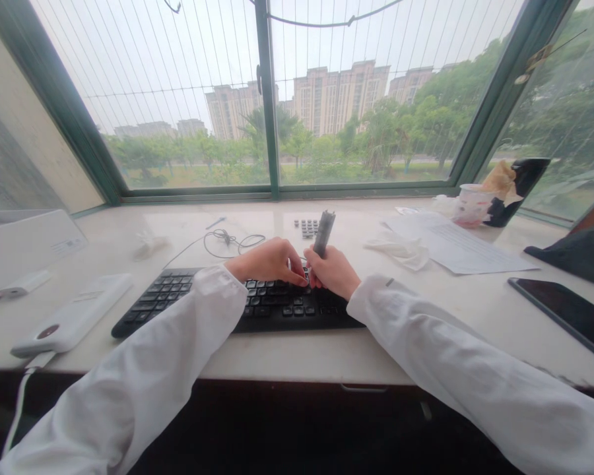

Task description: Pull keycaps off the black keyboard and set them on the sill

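Tool (pixel 324 232) upright in your right grip (pixel 332 272), over black keyboard (pixel 262 311)

Your right grip is clamped around the tool, a dark grey ribbed cylinder whose upper end stands clear of your hand, toward the top middle of the frame. Its lower end is hidden in your fist, close above the keyboard's upper edge. Your left grip (pixel 266 261) sits just beside it, curled, with its fingertips (pixel 297 277) down among the keys; you cannot tell whether they pinch a key or only rest there. The tool looks light and stiff, and the ribs should give you purchase, so the barrel is the place to hold it. A small cluster of dark keycaps (pixel 307 227) lies just above the keyboard on the white counter (pixel 277 356), and a thin black cable (pixel 232 241) lies coiled to its left.
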The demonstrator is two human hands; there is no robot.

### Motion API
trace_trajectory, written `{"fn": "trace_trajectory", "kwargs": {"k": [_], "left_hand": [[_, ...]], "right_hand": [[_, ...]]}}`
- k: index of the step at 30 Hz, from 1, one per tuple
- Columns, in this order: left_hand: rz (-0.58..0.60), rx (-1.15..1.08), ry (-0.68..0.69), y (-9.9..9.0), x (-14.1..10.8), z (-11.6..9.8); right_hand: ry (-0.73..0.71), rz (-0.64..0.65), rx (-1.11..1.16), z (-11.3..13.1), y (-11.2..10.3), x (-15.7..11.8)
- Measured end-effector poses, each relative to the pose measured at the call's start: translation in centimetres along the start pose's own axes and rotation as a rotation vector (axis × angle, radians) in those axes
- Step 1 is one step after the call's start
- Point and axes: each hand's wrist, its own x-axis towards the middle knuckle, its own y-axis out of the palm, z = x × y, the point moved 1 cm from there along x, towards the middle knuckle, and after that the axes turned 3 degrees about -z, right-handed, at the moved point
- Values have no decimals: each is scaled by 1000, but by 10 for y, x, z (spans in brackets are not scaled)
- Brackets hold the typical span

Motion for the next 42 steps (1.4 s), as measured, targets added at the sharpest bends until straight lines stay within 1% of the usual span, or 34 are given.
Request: {"fn": "trace_trajectory", "kwargs": {"k": [5, 7, 9, 12, 15, 19, 22, 28, 31, 36, 39, 42], "left_hand": [[41, -101, -86, 1, 2, 6], [47, -117, -115, 1, 1, 5], [48, -111, -128, 0, 1, 4], [37, -79, -119, -1, 0, 3], [19, -63, -105, 0, 0, 4], [-3, -60, -68, 1, 1, 7], [-8, -74, -67, 1, 1, 7], [4, -105, -110, 0, -1, 3], [15, -112, -116, 0, -1, 3], [67, -147, -126, 1, 0, 4], [61, -143, -132, 2, 1, 5], [56, -135, -118, 4, 1, 6]], "right_hand": [[-27, -53, -21, 1, 2, -4], [-91, -82, -37, 4, 2, -8], [-193, -98, -75, 8, 2, -12], [-318, -110, -166, 13, 1, -16], [-392, -123, -246, 14, 1, -18], [-472, -83, -319, 13, 0, -19], [-485, -81, -338, 12, 0, -20], [-514, -91, -356, 13, 0, -22], [-502, -123, -349, 12, 1, -23], [-454, -155, -351, 11, 2, -22], [-433, -180, -345, 9, 2, -21], [-443, -173, -341, 9, 2, -21]]}}
